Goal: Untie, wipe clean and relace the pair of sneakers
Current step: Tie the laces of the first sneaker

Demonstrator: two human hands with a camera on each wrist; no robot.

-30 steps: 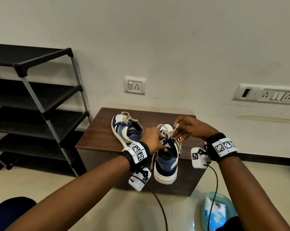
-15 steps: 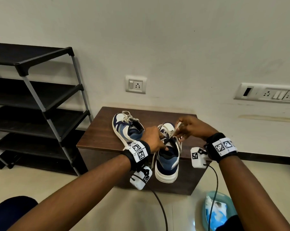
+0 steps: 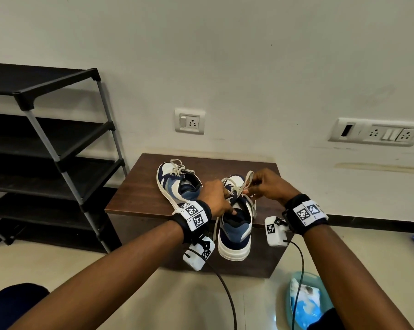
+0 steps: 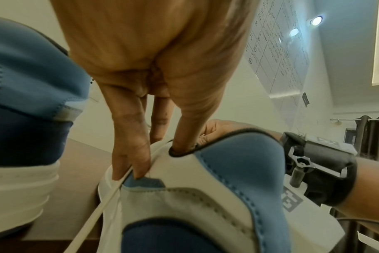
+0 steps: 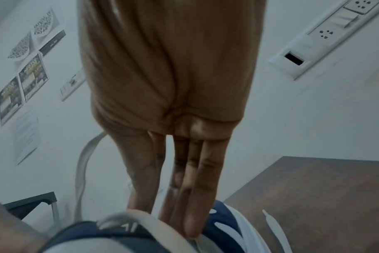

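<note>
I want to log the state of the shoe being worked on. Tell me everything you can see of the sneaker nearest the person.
The near sneaker is white, light blue and navy with a thick white sole, smooth leather-like panels and off-white flat laces. It stands upright on the brown table, heel overhanging the front edge. The left hand grips its collar, thumb inside. The right hand pinches a raised lace loop. Another lace end hangs down the left side.

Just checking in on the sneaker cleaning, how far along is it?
Early: nothing looks finished. In hand, the near blue and white sneaker on the dark wooden table: left hand steadies it while right hand pinches its cream lace, pulled up loose. Left: the far sneaker is laced, and the wipes in the turquoise tub lie untouched.
</note>
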